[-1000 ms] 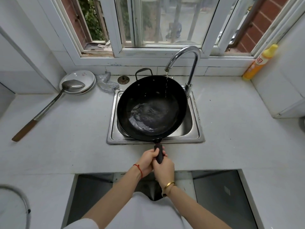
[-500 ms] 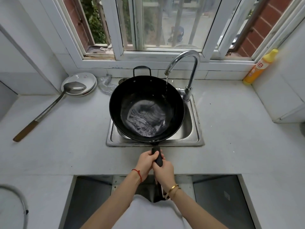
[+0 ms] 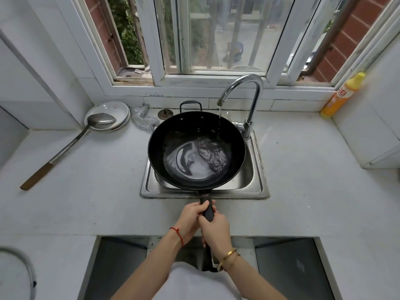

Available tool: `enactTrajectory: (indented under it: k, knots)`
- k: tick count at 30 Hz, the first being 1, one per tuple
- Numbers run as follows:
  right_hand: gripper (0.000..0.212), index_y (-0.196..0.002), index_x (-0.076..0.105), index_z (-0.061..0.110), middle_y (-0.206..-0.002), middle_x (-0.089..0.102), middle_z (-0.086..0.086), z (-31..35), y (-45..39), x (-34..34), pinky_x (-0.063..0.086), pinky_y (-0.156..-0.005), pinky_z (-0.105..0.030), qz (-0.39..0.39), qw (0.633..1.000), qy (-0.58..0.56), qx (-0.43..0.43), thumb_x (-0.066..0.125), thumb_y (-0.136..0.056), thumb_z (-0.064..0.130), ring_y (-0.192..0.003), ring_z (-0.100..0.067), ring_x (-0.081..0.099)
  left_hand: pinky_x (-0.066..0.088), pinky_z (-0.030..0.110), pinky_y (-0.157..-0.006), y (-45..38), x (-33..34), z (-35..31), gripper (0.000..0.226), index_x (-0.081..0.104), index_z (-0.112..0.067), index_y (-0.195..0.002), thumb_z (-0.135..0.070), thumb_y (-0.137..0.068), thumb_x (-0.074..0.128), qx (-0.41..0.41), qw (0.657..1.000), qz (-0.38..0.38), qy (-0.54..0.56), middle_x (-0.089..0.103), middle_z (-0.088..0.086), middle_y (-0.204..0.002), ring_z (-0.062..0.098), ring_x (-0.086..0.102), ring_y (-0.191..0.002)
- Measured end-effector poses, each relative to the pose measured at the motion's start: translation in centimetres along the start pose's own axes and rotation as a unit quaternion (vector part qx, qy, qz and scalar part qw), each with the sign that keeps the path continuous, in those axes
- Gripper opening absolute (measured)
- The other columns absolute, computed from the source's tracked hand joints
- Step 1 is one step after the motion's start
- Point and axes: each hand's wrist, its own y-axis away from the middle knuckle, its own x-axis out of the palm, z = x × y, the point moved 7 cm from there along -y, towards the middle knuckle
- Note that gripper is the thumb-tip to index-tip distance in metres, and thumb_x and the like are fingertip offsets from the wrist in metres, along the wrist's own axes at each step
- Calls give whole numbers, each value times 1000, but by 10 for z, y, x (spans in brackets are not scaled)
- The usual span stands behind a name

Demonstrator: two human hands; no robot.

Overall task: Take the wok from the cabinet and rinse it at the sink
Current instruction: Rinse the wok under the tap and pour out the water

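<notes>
Head view: both my hands, left hand [image 3: 192, 219] and right hand [image 3: 216, 231], wrapped around wok [image 3: 195, 150] handle. Keep bowl under faucet [image 3: 244, 94] stream, swirl gently, avoid slopping over sink [image 3: 258, 187] rim.
</notes>
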Motion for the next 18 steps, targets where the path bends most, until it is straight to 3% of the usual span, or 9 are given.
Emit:
enactTrajectory:
  k: [4, 8, 11, 13, 18]
  knots:
    - [14, -89, 63, 5, -57, 58, -3, 2, -3, -5, 37, -31, -19, -12, 998, 60, -26, 59, -87, 19, -33, -7, 52, 48, 34, -87, -1, 7, 3, 25, 59, 3, -113, -9, -97, 45, -33, 998, 29, 48, 62, 9, -83, 22, 62, -83]
    - [11, -74, 62, 14, -60, 58, 3, 2, -10, -6, 37, -38, -12, -17, 992, 111, -56, 59, -85, 17, -50, -7, 56, 47, 33, -88, 0, 14, 2, 26, 58, 4, -115, -8, -99, 41, -40, 995, 50, 81, 61, 10, -85, 22, 60, -83]
    - [22, -62, 57, 17, -54, 57, -1, -1, -13, -7, 38, -36, -17, -12, 995, 84, -45, 60, -84, 15, -41, -10, 53, 50, 32, -86, -2, 14, 2, 24, 59, 3, -113, -7, -99, 42, -43, 993, 50, 98, 67, 10, -90, 21, 60, -85]
    - [25, -61, 56, 13, -47, 54, -4, -5, -14, -5, 39, -34, -23, 7, 999, 44, -23, 60, -86, 14, -33, -14, 50, 52, 31, -84, -4, 12, 2, 23, 59, 2, -113, -7, -98, 44, -46, 993, 46, 97, 69, 9, -94, 20, 61, -85]
    - [26, -63, 51, 7, -38, 43, -1, -17, -19, 6, 34, -35, -23, 73, 994, -62, 56, 58, -87, 11, -30, -17, 40, 53, 29, -80, -6, 5, -1, 27, 58, -1, -118, -14, -99, 45, -56, 996, 37, 57, 61, 6, -93, 18, 59, -85]
